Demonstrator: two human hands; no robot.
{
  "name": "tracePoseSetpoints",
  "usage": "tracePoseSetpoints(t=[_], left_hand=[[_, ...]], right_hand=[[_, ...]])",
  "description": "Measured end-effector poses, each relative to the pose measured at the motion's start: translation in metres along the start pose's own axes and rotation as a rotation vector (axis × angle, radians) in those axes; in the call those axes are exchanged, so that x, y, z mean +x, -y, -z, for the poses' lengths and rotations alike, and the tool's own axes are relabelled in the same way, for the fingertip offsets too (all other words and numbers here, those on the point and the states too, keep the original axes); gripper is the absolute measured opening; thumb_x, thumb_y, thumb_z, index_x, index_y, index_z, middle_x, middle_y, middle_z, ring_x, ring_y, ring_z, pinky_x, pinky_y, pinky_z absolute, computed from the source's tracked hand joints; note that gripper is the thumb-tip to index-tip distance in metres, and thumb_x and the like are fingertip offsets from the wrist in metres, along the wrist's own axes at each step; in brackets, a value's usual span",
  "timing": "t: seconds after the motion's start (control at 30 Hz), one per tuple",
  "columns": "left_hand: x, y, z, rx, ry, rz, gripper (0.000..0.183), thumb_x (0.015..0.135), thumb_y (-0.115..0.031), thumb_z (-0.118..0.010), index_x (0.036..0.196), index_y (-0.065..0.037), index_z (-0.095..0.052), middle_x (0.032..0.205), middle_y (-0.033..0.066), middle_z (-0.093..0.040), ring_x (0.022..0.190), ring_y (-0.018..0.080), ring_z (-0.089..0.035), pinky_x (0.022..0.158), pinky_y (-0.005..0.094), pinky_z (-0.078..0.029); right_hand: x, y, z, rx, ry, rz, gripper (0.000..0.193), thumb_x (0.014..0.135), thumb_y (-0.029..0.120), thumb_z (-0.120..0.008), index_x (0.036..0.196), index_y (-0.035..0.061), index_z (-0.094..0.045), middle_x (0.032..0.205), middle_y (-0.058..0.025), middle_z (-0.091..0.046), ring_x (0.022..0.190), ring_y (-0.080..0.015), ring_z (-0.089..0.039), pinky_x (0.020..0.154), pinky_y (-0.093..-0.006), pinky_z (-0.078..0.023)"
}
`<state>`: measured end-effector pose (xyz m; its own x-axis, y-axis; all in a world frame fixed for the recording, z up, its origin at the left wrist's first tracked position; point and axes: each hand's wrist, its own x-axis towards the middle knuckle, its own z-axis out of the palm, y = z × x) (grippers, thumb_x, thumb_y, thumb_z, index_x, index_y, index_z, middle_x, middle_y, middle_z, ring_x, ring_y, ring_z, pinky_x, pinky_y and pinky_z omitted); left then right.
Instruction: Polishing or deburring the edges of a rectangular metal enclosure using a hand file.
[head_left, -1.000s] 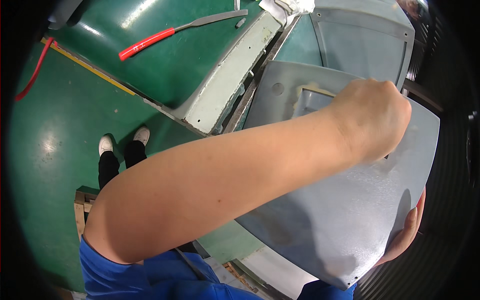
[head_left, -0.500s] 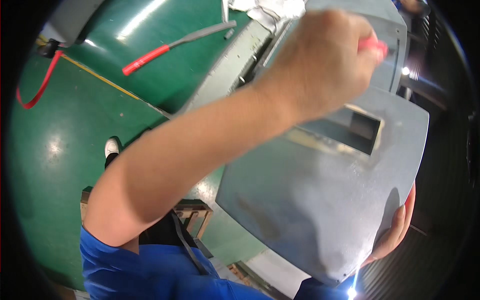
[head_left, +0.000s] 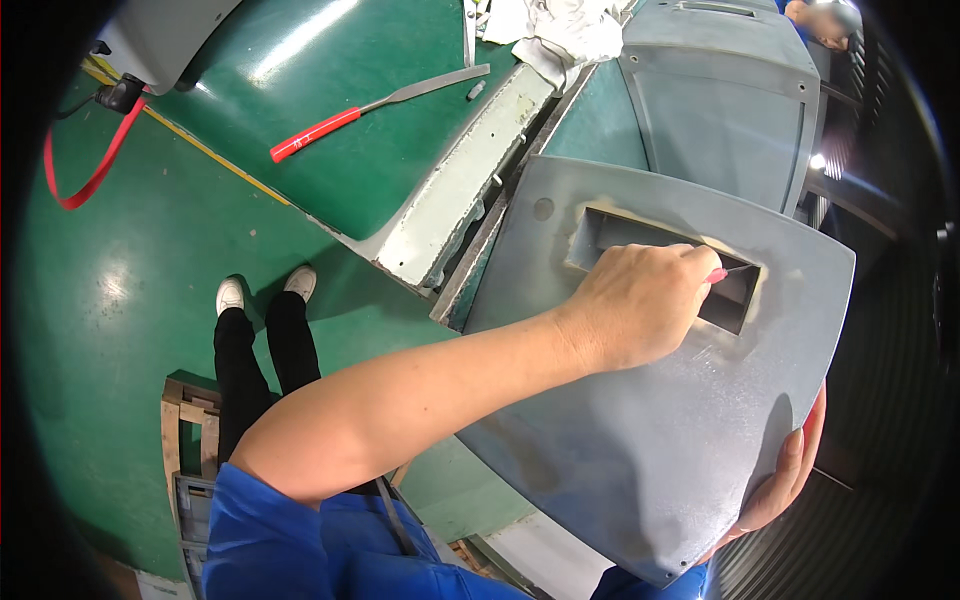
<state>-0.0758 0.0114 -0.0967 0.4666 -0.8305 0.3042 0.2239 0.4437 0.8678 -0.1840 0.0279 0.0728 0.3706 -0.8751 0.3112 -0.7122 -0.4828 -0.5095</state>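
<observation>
Left hand [head_left: 640, 305]: closed, pinching a mostly hidden red tool [head_left: 716, 275] at the rectangular opening [head_left: 620, 230].
Right hand [head_left: 775, 490]: curled around the right edge of the grey panel [head_left: 600, 420].
Grey panel: before the person, tilted in view.
Risks, 2: tool may score the opening's rim if it slips; panel may shift if support loosens.
Writing: pale characters on the file's [head_left: 350, 117] red handle; no brand legible.

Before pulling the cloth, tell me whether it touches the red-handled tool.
Apart: the head view shows a green gap between the red-handled tool and white cloth.
</observation>
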Motion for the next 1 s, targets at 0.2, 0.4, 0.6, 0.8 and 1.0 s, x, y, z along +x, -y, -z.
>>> tracePoseSetpoints(t=[0.2,0.4,0.6,0.8,1.0], left_hand=[[0.001,-0.007,-0.003,-0.075,-0.032,0.066,0.018,0.084,-0.017,-0.047,0.087,-0.001,-0.056,0.079,0.0149,-0.057,0.075,0.0300,-0.056,0.067,0.0345,-0.044],[0.000,-0.005,-0.005,-0.208,-0.133,0.123,0.018,0.079,-0.016,-0.053,0.089,-0.001,-0.057,0.077,0.0121,-0.056,0.077,0.0234,-0.055,0.069,0.0309,-0.043],[0.004,-0.006,-0.003,-0.143,-0.134,0.106,0.016,0.077,-0.014,-0.056,0.087,-0.001,-0.055,0.075,0.0129,-0.059,0.069,0.0256,-0.058,0.063,0.0322,-0.045],[0.003,-0.011,-0.011,0.100,-0.240,-0.057,0.012,0.079,-0.012,-0.054,0.083,-0.001,-0.055,0.071,0.0124,-0.058,0.062,0.0285,-0.057,0.054,0.0331,-0.045],[0.004,-0.009,-0.018,0.153,-0.338,-0.129,0.010,0.079,-0.011,-0.053,0.081,-0.001,-0.055,0.067,0.0109,-0.055,0.058,0.0266,-0.056,0.051,0.0321,-0.044]], right_hand=[[-0.002,0.001,0.000,0.064,-0.021,-0.015,0.063,0.075,0.029,-0.051,0.124,-0.0071,-0.033,0.120,-0.0191,-0.044,0.110,-0.0248,-0.046,0.093,-0.0335,-0.035],[0.000,0.001,-0.001,0.112,0.037,0.023,0.059,0.076,0.024,-0.048,0.124,-0.0082,-0.033,0.121,-0.0195,-0.043,0.111,-0.0256,-0.045,0.095,-0.0341,-0.032],[-0.001,0.002,0.000,0.098,0.031,0.033,0.058,0.077,0.023,-0.048,0.123,-0.0088,-0.033,0.120,-0.0201,-0.043,0.111,-0.0258,-0.044,0.095,-0.0342,-0.032],[0.000,0.002,0.001,0.119,0.058,0.032,0.059,0.078,0.024,-0.050,0.123,-0.0087,-0.033,0.120,-0.0203,-0.044,0.111,-0.0253,-0.045,0.095,-0.0342,-0.032],[-0.001,0.001,0.001,0.121,0.050,0.030,0.059,0.078,0.024,-0.050,0.124,-0.0088,-0.033,0.121,-0.0207,-0.043,0.111,-0.0259,-0.044,0.095,-0.0343,-0.032]])
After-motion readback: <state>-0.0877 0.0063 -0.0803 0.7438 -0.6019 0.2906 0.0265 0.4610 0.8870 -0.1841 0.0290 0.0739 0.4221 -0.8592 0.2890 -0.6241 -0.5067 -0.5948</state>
